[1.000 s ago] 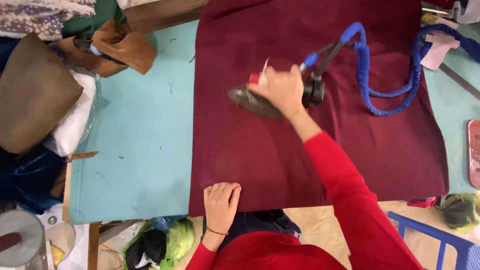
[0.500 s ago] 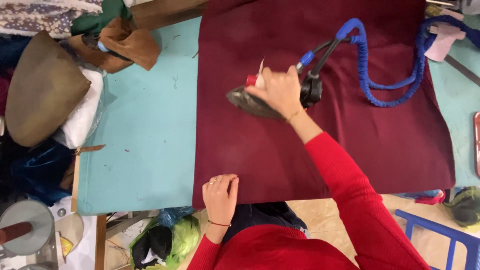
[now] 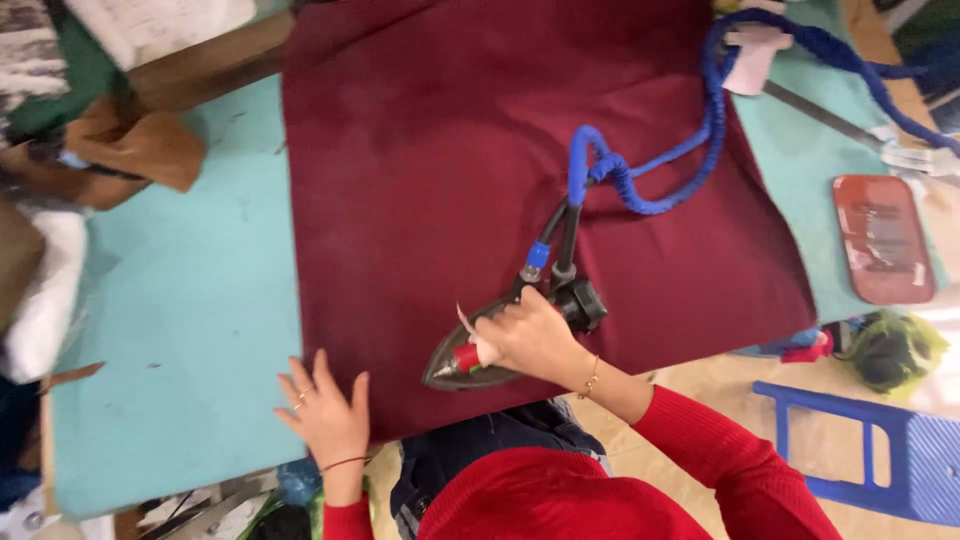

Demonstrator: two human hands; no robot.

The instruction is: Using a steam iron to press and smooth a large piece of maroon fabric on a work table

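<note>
A dark red cloth [image 3: 450,150] lies spread over a turquoise table [image 3: 180,330]. My right hand [image 3: 525,335] grips the handle of a steam iron [image 3: 480,355], whose tip points left near the cloth's front edge. A blue sleeved hose [image 3: 650,190] runs from the iron's back across the cloth to the far right. My left hand [image 3: 325,410] lies flat with fingers spread on the cloth's front left corner, at the table's edge. Both arms wear red sleeves.
Brown and green fabric pieces [image 3: 130,150] pile at the table's back left, with white material [image 3: 40,300] below them. A reddish flat pad [image 3: 885,240] lies at the right. A blue plastic stool [image 3: 880,450] stands on the floor at lower right.
The iron has come toward me, from the cloth's middle to its front edge. My left hand has opened flat on the cloth's corner. The view has shifted.
</note>
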